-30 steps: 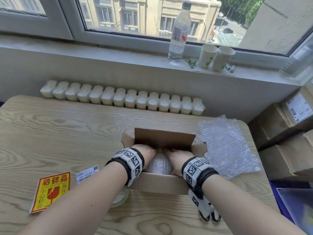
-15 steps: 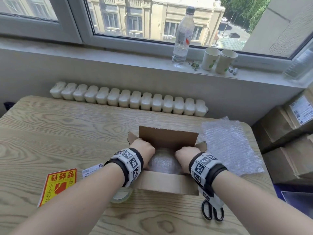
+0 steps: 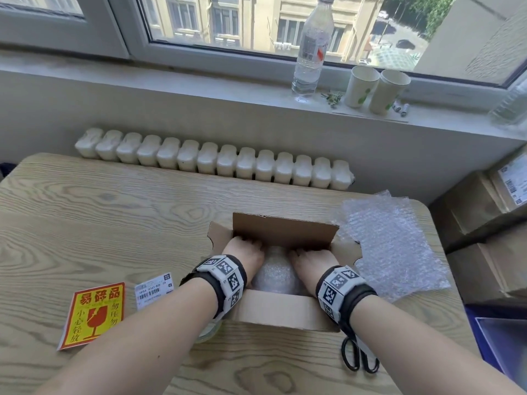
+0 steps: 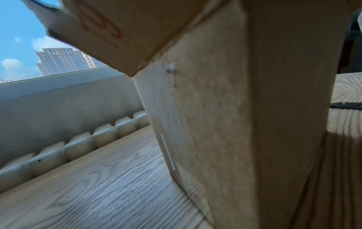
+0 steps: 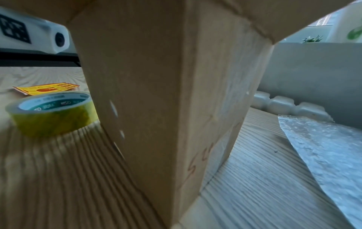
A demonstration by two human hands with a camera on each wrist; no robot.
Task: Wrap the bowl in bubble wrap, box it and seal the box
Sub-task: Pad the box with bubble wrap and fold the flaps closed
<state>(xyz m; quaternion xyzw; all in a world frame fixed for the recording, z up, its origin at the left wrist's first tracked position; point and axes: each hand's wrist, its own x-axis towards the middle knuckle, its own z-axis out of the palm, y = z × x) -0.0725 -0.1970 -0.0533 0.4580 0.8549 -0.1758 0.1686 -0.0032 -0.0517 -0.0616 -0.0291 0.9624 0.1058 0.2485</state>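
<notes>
Both my hands are down inside the open cardboard box [image 3: 285, 312].

My left hand [image 3: 245, 252] and right hand [image 3: 309, 260] flank the bubble-wrapped bowl [image 3: 275, 273] sitting in the box, fingers reaching toward the far wall; whether they grip anything I cannot tell. A spare bubble wrap sheet [image 3: 390, 246] lies just right of the box, the tape roll [image 5: 51, 113] at its near-left corner.

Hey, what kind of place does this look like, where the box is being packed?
Probably a small office or stockroom used for packing parcels: labelled cartons stacked by the wooden table, a fragile sticker, and a tape roll.
</notes>
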